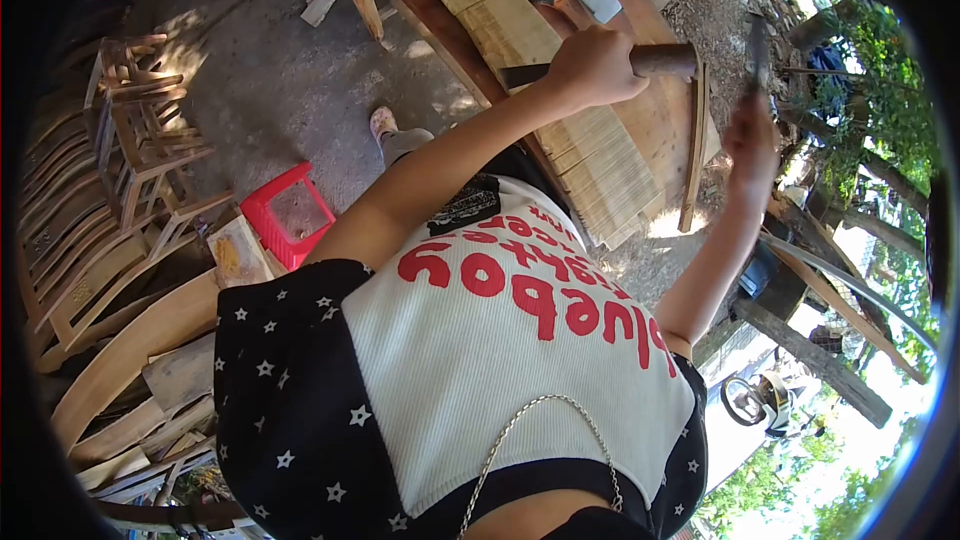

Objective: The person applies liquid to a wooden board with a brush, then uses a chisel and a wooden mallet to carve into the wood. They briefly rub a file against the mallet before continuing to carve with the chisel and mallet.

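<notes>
My left hand [598, 65] is closed around a chisel above the wooden boards. The chisel's thick round wooden handle [664, 60] sticks out to the right of my fist, and its dark blade points left. My right hand [752, 135], raised off to the right, grips a narrow, blurred hammer-like tool [758, 50] with a greyish upper part. Below my left hand lie pale planks [600, 155] with cut lines across them. A thin curved wooden strip [695, 145] runs along the boards' right end, near the chisel handle. Beyond my left fist sits a pale blue block [597, 0].
A red plastic stool [288, 215] stands on the concrete floor [270, 70] to my left. Wooden chair frames [150, 130] and curved wood pieces [140, 365] are stacked at the far left. On the right are timber beams [815, 360], a parked motorbike [760, 400] and green plants.
</notes>
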`<state>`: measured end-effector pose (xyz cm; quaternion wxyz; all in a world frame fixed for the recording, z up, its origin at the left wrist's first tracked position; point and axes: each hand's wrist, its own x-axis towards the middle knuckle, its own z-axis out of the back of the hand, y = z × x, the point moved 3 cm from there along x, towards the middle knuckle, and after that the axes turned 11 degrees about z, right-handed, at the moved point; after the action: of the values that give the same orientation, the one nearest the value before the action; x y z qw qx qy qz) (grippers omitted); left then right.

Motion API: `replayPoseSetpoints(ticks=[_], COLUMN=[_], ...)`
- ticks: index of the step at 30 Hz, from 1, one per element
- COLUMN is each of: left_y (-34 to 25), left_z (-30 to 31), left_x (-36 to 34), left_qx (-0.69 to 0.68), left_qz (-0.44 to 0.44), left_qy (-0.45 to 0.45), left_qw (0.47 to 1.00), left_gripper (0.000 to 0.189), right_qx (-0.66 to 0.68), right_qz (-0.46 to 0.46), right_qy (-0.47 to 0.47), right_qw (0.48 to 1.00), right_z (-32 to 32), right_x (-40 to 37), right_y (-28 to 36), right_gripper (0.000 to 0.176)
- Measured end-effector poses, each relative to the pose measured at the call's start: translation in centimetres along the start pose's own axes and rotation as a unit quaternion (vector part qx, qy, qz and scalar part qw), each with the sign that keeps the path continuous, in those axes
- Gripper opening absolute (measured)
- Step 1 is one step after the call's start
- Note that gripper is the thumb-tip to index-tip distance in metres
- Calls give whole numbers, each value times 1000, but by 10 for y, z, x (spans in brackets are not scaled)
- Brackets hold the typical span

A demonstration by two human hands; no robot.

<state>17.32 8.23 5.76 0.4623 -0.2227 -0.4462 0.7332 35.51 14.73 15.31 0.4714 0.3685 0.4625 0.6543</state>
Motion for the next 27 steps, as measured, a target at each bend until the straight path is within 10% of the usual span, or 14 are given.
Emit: replayPoseSetpoints(ticks=[4,7,8,11,27], left_y=[2,2,3,-4,-19], left_z=[6,1,1,5,13], left_x=[2,-4,-5,-12,-26], left_qx=[-22,-7,-5,-10,8], left_qz=[23,-2,-2,-5,-60], left_qy=[-11,-22,-22,-12,45], left_qw=[999,1000,1000,1000,997], left_gripper=[20,20,20,20,19], right_qx=[215,-117,90,73,156], right_qz=[142,80,6,78,94], right_qy=[-139,114,162,-34,-40], right_qw=[956,983,983,994,982], right_z=[15,-24,-27,-7,22], right_x=[1,-21,-23,-21,-38], right_y=[5,-20,-27,7,6], right_gripper=[30,32,30,32,30])
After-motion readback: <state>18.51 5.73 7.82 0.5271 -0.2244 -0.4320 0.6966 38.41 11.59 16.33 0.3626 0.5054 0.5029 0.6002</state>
